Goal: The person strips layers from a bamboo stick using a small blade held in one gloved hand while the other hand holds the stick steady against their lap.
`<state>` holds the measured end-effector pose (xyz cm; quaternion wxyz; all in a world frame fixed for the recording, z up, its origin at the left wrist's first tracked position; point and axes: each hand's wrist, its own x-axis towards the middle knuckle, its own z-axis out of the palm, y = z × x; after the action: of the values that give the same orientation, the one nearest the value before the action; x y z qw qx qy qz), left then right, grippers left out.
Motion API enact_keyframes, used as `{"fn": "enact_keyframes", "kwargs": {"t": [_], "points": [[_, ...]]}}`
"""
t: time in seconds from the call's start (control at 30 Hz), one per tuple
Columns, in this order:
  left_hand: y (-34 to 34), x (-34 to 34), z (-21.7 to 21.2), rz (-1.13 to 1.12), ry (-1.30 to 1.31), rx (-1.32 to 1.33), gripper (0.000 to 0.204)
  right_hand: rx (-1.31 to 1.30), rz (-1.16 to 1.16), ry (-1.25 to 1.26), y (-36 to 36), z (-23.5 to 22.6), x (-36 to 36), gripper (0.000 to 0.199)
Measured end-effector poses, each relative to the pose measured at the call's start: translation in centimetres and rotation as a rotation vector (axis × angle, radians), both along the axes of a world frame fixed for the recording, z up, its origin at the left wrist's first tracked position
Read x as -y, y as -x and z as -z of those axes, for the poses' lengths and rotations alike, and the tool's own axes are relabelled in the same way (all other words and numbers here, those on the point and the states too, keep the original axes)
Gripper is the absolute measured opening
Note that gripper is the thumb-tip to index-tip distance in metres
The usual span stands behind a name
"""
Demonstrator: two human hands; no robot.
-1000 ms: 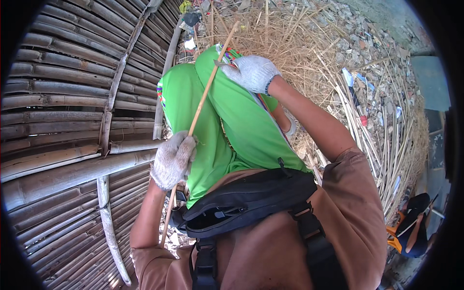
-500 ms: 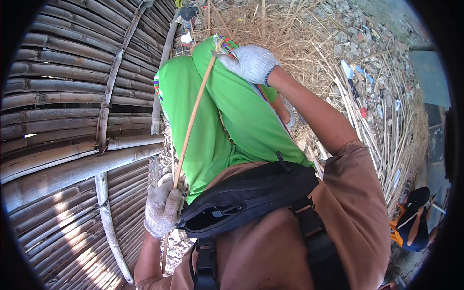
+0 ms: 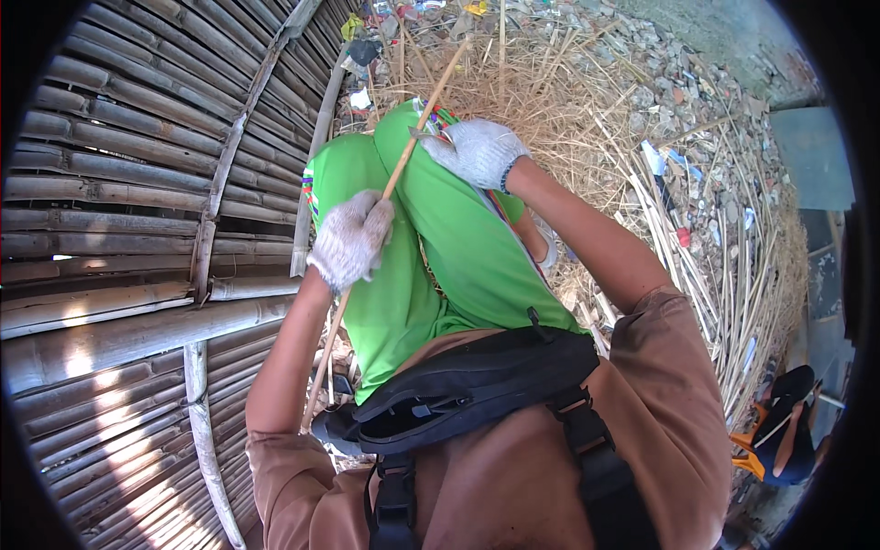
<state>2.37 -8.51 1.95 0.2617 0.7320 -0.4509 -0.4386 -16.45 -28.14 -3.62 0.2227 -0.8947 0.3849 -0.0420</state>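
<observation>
A long thin bamboo stick (image 3: 401, 166) slants across my green-trousered lap (image 3: 458, 234), from beyond my knees down to my left side. My left hand (image 3: 354, 236), in a whitish knitted glove, is closed around its middle over my left thigh. Resting by my other knee, my right hand (image 3: 478, 151) wears a similar glove and is closed on a knife. Only a short piece of the knife's blade (image 3: 418, 135) shows, lying against the stick; its handle is hidden in the glove.
A slatted bamboo wall (image 3: 119, 188) stands close on my left. Straw shavings (image 3: 541, 78) and rubble cover the ground ahead. A pile of split sticks (image 3: 710, 275) lies to my right. Another person (image 3: 788, 431) sits at the far right on an orange chair. A black waist bag (image 3: 477, 371) crosses my middle.
My left hand has moved forward from beside my hip to over my thigh. The stick has shifted forward, so its far end reaches further past the blade. My right hand has barely moved.
</observation>
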Motion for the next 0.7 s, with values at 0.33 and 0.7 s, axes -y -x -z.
{"fn": "enact_keyframes", "kwargs": {"t": [0.33, 0.7], "points": [[0.4, -3.8, -0.6, -0.013, -0.018, -0.008, 0.034, -0.058, 0.021, -0.043, 0.7, -0.2, 0.0, 0.075], [-0.4, -15.7, -2.3, 0.067, 0.084, 0.230, 0.027, -0.005, 0.058, -0.074, 0.4, 0.4, 0.2, 0.082]]}}
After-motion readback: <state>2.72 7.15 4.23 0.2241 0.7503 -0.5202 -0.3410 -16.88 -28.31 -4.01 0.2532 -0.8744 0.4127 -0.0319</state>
